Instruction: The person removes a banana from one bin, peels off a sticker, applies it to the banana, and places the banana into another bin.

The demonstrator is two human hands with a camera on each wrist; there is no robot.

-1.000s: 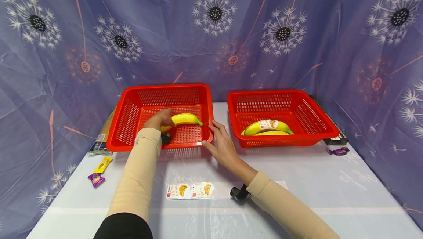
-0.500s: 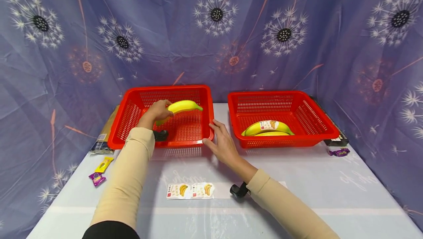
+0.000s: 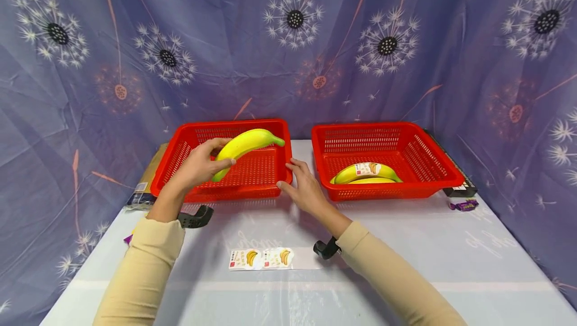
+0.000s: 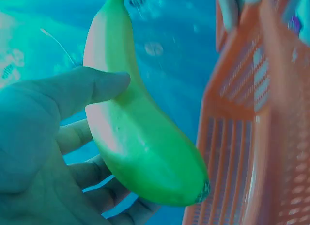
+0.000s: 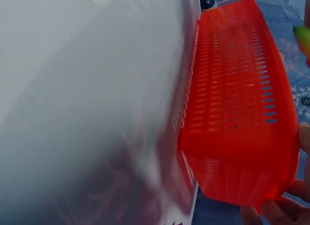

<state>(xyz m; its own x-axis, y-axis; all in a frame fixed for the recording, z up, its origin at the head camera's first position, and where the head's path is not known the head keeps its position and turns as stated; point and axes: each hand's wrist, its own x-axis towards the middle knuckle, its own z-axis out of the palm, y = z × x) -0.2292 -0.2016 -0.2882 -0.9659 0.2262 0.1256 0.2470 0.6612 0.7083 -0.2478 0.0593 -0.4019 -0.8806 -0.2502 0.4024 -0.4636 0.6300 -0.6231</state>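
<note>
My left hand (image 3: 201, 163) grips a yellow plastic-looking banana (image 3: 250, 141) with a green stem end. It is held raised over the left red basket (image 3: 230, 193), stem pointing right. In the left wrist view the thumb (image 4: 104, 85) lies across the banana (image 4: 145, 142), with the fingers behind it. My right hand (image 3: 307, 191) holds the left basket at its front right corner, thumb at the front and fingers along the side. In the right wrist view, fingertips (image 5: 276, 213) curl at the rim of this basket (image 5: 232, 137).
To the right stands another red basket (image 3: 360, 133) holding bananas (image 3: 387, 173), one bearing a label. A strip with banana stickers (image 3: 261, 259) lies in front on the white table (image 3: 252, 301). A purple wrapped candy (image 3: 464, 206) and a dark box (image 3: 462, 189) are at the right; packages (image 3: 141, 198) lie at the left.
My left hand has taken the banana from the left basket's floor, lifted it and drawn it back toward me. My right hand stays at the basket corner.
</note>
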